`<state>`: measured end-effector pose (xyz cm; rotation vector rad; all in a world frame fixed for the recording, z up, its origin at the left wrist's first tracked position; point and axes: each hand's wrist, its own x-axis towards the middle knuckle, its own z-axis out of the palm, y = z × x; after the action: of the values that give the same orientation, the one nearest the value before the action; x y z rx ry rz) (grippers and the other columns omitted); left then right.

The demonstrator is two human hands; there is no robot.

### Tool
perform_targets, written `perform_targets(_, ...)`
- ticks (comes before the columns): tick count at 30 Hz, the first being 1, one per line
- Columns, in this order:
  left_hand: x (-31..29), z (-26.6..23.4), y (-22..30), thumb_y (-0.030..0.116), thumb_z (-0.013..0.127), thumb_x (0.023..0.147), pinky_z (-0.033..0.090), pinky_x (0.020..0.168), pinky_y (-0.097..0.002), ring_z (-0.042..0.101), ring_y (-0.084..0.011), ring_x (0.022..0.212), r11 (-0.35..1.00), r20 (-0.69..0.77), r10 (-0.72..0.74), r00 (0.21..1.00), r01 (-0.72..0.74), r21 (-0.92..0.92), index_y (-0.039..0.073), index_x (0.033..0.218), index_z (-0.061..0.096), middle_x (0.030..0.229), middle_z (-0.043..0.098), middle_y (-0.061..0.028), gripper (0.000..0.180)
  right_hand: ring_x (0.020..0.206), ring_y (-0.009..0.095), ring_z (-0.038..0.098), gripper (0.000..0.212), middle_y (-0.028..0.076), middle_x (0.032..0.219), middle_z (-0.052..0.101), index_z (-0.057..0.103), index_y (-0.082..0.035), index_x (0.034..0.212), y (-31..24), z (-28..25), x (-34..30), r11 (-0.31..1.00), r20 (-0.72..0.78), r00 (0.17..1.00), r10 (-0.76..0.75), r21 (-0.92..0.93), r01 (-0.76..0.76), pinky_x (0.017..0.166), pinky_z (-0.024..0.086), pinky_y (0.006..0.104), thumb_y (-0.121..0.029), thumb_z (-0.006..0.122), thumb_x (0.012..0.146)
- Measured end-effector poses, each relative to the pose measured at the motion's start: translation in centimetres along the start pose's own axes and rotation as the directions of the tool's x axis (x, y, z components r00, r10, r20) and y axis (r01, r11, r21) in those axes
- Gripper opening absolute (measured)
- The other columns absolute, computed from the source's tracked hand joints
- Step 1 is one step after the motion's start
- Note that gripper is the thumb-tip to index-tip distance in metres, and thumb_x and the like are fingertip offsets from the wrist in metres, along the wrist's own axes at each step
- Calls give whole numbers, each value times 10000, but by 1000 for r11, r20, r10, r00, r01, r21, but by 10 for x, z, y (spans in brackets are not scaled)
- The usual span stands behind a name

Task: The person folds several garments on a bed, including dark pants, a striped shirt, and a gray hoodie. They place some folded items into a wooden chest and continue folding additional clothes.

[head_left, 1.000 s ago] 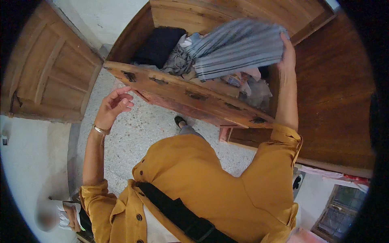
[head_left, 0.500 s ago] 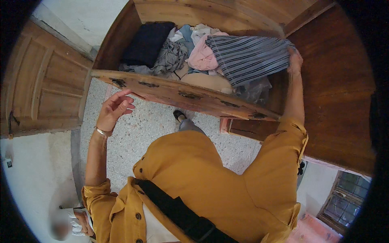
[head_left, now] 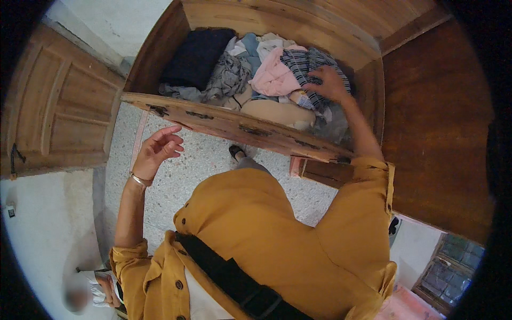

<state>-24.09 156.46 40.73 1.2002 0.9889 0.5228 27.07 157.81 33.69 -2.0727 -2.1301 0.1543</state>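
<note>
My right hand (head_left: pixel 329 85) is inside the wooden drawer (head_left: pixel 240 124), over a dark striped cloth (head_left: pixel 295 60). Its fingers look spread on or just above the fabric, which lies bunched at the drawer's right end. Beside it is a pink cloth (head_left: pixel 273 74). A beige piece of fabric (head_left: pixel 277 112) and clear plastic (head_left: pixel 332 127) lie nearer the drawer front. My left hand (head_left: pixel 158 152) hangs in front of the drawer's left part, fingers loosely apart and holding nothing.
A folded navy cloth (head_left: pixel 196 56) and crumpled grey clothing (head_left: pixel 229 74) fill the drawer's left side. A wooden door (head_left: pixel 58 106) stands at left, a dark wood panel (head_left: pixel 432 122) at right. Another person (head_left: pixel 101 288) is at lower left. Speckled floor (head_left: pixel 208 154) lies below.
The striped cloth, stretched out to the right earlier with my right hand at its end, is now bunched in the drawer. My right hand has moved left and its fingers have spread.
</note>
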Motion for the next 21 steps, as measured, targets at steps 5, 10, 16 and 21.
perform_targets(5, 2, 2, -4, 215, 621, 845, 497, 751, -276, 585, -141, 856, 1000, 12, -17, 1000, 17, -20, 74, 1194, 528, 954, 601, -52, 388, 1187, 287, 381, 468, 89, 1114, 559, 629, -157, 1040, -25, 25, -9, 929, 39, 987, -159, -334, 163, 908, 396, 414, -354, 743, 632)
perform_targets(10, 5, 3, -7, 220, 614, 851, 497, 752, -278, 588, -142, 852, 1000, 10, -25, 1000, 25, -13, 66, 1193, 525, 956, 602, -53, 386, 993, 225, 528, 256, 84, 994, 605, 630, -71, 920, 63, 33, 16, 921, 29, 998, 50, 384, -57, 824, 439, 359, -85, 680, 669)
perform_targets(16, 1, 0, -15, 270, 597, 859, 497, 765, -284, 583, -137, 862, 999, -10, -50, 999, 50, -10, 57, 1214, 498, 969, 587, -44, 426, 933, 202, 550, 214, 70, 970, 603, 625, -38, 898, 80, 15, 19, 891, 72, 994, 86, 441, -108, 847, 409, 309, -3, 618, 687)
perform_targets(21, -2, 1, -16, 268, 594, 861, 495, 766, -281, 583, -134, 863, 999, -27, -48, 998, 47, -12, 60, 1216, 497, 961, 586, -33, 422, 928, 207, 560, 220, 90, 989, 612, 655, -63, 941, 74, 21, 12, 946, -57, 995, -82, 310, 96, 852, 421, 302, -120, 675, 729)
